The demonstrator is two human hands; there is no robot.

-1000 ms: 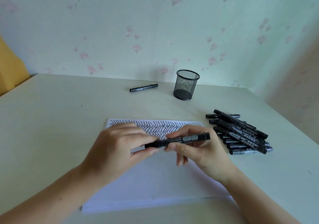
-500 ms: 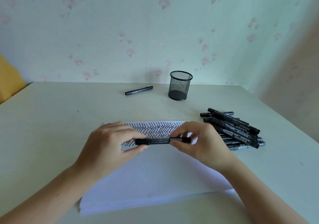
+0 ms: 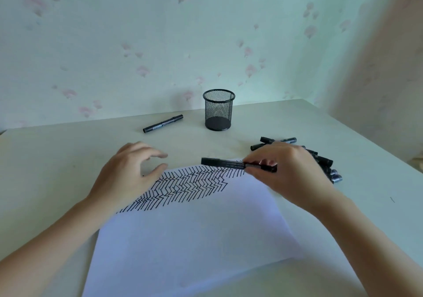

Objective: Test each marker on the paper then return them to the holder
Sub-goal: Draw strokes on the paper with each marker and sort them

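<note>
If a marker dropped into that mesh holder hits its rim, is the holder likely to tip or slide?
The mesh holder looks empty, and its open wire mesh suggests it is light, so a knock at the rim could probably slide it on the smooth table. Tipping seems less likely: it stands upright on a flat solid base about as wide as its mouth.

A capped black marker (image 3: 225, 163) lay level above the white paper's (image 3: 194, 235) zigzag-inked top edge. More black markers (image 3: 320, 159) were heaped rightward, one marker (image 3: 163, 123) lay alone beside the upright mesh holder (image 3: 218, 111).
</note>
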